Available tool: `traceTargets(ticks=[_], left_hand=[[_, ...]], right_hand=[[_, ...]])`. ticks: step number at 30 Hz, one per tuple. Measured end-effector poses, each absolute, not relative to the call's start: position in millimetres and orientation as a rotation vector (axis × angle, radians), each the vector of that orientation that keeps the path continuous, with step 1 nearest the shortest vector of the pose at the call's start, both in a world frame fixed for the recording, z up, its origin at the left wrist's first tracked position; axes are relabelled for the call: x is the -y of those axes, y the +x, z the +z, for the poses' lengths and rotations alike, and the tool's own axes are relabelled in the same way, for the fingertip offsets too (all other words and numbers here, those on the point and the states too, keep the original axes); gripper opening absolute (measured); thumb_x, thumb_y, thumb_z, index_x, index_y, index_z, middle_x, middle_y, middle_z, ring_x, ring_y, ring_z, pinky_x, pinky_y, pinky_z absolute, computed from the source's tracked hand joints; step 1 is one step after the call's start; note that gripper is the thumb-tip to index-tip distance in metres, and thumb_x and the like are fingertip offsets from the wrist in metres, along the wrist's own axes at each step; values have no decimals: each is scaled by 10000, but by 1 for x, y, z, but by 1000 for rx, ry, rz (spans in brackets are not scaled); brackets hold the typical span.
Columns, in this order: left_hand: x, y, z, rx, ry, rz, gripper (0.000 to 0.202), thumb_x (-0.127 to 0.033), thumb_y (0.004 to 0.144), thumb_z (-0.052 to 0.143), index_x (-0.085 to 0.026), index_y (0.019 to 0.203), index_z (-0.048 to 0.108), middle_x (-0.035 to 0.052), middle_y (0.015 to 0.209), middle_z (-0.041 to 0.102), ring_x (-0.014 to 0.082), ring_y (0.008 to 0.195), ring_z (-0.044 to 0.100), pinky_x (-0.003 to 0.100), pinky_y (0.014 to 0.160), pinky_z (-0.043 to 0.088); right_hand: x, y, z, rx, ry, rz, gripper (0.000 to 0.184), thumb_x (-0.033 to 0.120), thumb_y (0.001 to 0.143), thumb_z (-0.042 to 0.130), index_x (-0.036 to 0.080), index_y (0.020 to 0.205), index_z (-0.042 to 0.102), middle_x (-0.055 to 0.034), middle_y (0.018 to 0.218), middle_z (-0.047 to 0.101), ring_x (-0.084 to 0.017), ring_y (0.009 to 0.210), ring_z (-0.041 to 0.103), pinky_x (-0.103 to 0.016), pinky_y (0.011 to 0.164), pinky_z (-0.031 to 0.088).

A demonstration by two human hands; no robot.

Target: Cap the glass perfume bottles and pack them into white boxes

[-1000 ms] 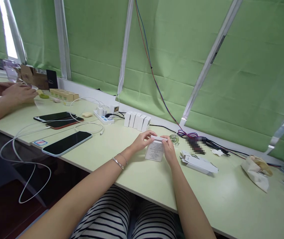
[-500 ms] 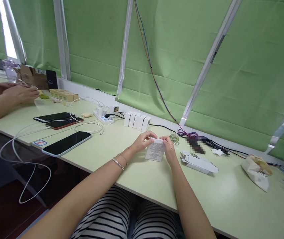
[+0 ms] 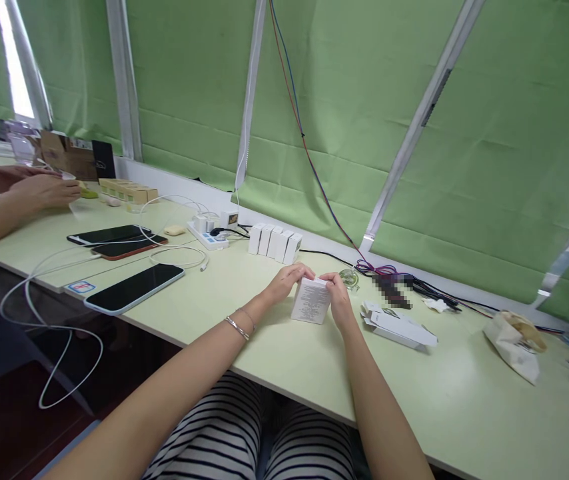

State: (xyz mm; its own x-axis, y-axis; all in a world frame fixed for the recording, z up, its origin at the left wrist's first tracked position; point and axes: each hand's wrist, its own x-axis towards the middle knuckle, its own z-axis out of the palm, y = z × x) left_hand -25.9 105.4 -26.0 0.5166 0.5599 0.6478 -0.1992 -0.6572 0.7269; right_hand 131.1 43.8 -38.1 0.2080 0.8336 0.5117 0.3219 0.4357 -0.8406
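Head view, just below centre: left hand (image 3: 290, 281) and right hand (image 3: 338, 297), fingers clamped on the upper corners of the white box (image 3: 310, 304), where uneven pressure could crease or tip it!

We can read no words | white upright cardboard box (image 3: 309, 305): lines of grey print, too small for us | blue-bordered white sticker (image 3: 81, 287) on the pale green bench (image 3: 287, 357): red mark, unclear | black upright rectangular panel (image 3: 103, 160): pale emblem, illegible
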Motion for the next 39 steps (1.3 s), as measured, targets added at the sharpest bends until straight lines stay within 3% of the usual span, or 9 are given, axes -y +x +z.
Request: traceTargets(ticks=[13, 19, 23, 28, 32, 39], left_hand=[[-109, -25, -28, -303, 1987, 1189, 401, -500, 864, 443, -137, 808, 605, 72, 893, 626, 185, 832, 565, 294, 752, 431], [-106, -25, -29, -298, 2082, 1279, 464, -499, 916, 311, -145, 818, 595, 82, 889, 621, 185, 823, 572, 295, 716, 450], [-101, -26, -29, -281, 2169, 1464, 498, -543, 908, 280, -157, 831, 585, 89, 872, 580, 208, 888, 538, 348, 807, 426], [-98, -28, -27, -279, 2285, 1563, 468, -521, 914, 287, -177, 749, 557, 62, 749, 557, 191, 752, 525, 341, 729, 435], [-100, -28, -29, -311, 2306, 1618, 403, -471, 931, 282, -178, 799, 525, 51, 750, 570, 170, 700, 545, 313, 669, 447], [-104, -31, -30, -379, 2345, 1708, 424, -496, 916, 268, -191, 728, 495, 50, 730, 557, 183, 717, 525, 337, 707, 434]], right_hand=[[-43, 131, -38, 1401, -1164, 466, 216, 398, 791, 395, 223, 827, 517, 0, 764, 546, -171, 684, 473, -288, 630, 354], [-40, 129, -36, 1419, -1180, 424, 282, 471, 825, 364, 229, 824, 508, -3, 773, 548, -177, 707, 479, -287, 647, 356], [-39, 127, -35, 1428, -1186, 403, 274, 459, 827, 362, 228, 828, 509, -8, 800, 556, -181, 730, 486, -292, 662, 361], [-38, 127, -35, 1434, -1198, 393, 277, 458, 830, 358, 230, 830, 516, -1, 770, 548, -179, 707, 479, -291, 648, 362], [-38, 127, -35, 1437, -1209, 394, 274, 457, 834, 351, 233, 835, 510, 1, 765, 538, -174, 685, 464, -289, 634, 356], [-38, 127, -35, 1433, -1219, 402, 286, 470, 830, 346, 233, 829, 505, 0, 763, 529, -176, 691, 464, -287, 633, 356]])
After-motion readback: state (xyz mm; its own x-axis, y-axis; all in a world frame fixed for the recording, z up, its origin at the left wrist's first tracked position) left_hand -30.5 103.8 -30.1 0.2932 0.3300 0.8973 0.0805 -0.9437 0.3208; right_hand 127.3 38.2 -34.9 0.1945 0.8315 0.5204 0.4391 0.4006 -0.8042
